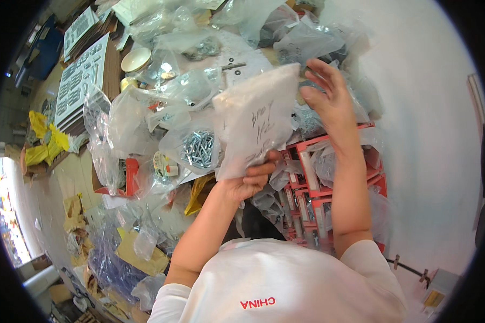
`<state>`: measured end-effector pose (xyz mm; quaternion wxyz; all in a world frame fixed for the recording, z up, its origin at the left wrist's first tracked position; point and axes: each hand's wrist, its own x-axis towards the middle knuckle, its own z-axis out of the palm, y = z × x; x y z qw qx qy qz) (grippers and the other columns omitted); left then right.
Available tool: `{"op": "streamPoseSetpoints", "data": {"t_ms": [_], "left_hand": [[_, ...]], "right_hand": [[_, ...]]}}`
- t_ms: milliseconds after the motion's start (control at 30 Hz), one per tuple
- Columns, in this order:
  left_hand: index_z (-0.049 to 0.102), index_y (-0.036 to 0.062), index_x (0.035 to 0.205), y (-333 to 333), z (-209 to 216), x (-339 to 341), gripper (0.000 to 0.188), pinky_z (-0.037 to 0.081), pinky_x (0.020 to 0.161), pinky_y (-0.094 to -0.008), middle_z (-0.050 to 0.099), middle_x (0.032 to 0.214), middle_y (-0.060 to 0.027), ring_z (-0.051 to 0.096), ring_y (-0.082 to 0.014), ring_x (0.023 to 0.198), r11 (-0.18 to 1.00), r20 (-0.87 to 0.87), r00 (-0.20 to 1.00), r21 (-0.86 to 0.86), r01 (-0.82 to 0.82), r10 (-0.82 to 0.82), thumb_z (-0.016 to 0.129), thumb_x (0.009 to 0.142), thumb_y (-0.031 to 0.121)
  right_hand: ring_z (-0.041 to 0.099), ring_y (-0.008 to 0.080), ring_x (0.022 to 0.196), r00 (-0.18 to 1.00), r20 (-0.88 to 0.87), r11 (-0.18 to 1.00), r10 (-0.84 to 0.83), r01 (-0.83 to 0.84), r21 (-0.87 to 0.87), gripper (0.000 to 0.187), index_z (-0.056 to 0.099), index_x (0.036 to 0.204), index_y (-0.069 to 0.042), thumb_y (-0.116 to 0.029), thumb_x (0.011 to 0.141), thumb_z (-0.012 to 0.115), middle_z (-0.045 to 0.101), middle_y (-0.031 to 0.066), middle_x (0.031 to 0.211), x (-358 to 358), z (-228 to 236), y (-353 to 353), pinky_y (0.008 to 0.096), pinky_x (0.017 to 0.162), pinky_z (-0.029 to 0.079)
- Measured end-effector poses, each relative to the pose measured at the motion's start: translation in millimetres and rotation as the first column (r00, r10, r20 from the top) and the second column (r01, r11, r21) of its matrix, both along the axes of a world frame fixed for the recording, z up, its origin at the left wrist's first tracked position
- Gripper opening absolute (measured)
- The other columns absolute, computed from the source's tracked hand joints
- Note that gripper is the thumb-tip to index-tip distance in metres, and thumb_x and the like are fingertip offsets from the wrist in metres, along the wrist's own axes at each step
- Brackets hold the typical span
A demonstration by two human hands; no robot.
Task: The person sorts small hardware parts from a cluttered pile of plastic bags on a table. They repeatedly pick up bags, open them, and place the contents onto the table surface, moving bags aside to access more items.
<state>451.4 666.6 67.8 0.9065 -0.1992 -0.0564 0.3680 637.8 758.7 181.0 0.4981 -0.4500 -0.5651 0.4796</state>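
Observation:
My left hand (251,180) is closed round the lower edge of a white plastic bag (253,121). The bag looks full, with dark handwriting on its face, and its contents cannot be made out. My right hand (331,99) is raised beside the bag's upper right corner, fingers curved and apart, with nothing in them. Just left of the held bag, a clear bag of silvery screws (198,149) lies opened out on the table. Beyond, a metal bolt or rod (233,66) lies near small dark rings.
Clear plastic bags (132,121) of hardware crowd the table. Red parts bins (312,188) stand below my right forearm. A cream bowl (136,60) and stacked printed cardboard sheets (83,75) are at the far left. A white wall (420,134) rises on the right. Bags and cardboard litter the lower left.

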Motion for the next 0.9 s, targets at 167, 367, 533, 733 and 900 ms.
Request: {"op": "streamPoseSetpoints", "data": {"t_ms": [167,367,533,733,900], "left_hand": [[0.047,-0.0063,0.118,-37,10,6,0.039,0.044,0.032,-0.0247,0.05,0.091,-0.0134,0.053,-0.014,0.05,0.989,0.078,0.988,-0.052,0.137,-0.133,0.045,0.111,0.032],[0.053,-0.0027,0.113,-57,12,3,0.036,0.038,0.033,-0.0224,0.051,0.087,-0.01,0.048,-0.0061,0.05,0.974,-0.17,0.979,0.172,0.145,-0.116,0.046,0.11,0.033],[0.053,-0.0034,0.132,-78,17,3,0.036,0.051,0.06,-0.0277,0.059,0.117,-0.0146,0.061,-0.0151,0.083,0.956,-0.411,0.912,0.266,0.125,-0.005,0.052,0.107,0.023],[0.048,0.0028,0.149,-107,34,17,0.044,0.042,0.116,-0.0488,0.051,0.153,-0.0152,0.052,-0.0301,0.141,0.848,-0.669,0.668,0.519,0.108,0.325,0.057,0.107,0.012],[0.058,0.0008,0.136,-122,36,21,0.036,0.054,0.105,-0.0451,0.067,0.133,-0.0139,0.065,-0.0268,0.124,0.863,-0.759,0.516,0.5,0.071,0.397,0.057,0.11,0.026]], "right_hand": [[0.069,0.0154,0.097,0.963,-0.173,0.908,0.206,-0.254,-0.332,0.057,0.062,0.134,0.001,-0.035,0.094,0.081,0.073,0.0104,0.117,22,-22,-9,0.0301,0.087,0.054],[0.073,0.0165,0.083,0.93,-0.364,0.981,0.052,-0.116,-0.156,0.029,0.066,0.12,-0.001,-0.02,0.1,0.074,0.075,0.0109,0.105,23,-7,-54,0.0283,0.071,0.055],[0.073,0.0172,0.082,0.927,-0.364,0.977,-0.088,0.01,-0.211,0.026,0.065,0.119,-0.001,-0.016,0.1,0.073,0.076,0.0112,0.096,24,6,-79,0.0275,0.067,0.054],[0.071,0.0127,0.081,0.923,-0.349,0.973,-0.16,0.088,-0.213,0.027,0.066,0.121,-0.004,-0.021,0.101,0.071,0.076,0.0081,0.097,36,0,-102,0.0249,0.062,0.051],[0.069,0.0114,0.075,0.876,-0.442,0.967,-0.192,0.093,-0.237,0.025,0.066,0.117,-0.004,-0.021,0.1,0.073,0.077,0.0096,0.097,36,-2,-121,0.0245,0.06,0.051]]}}
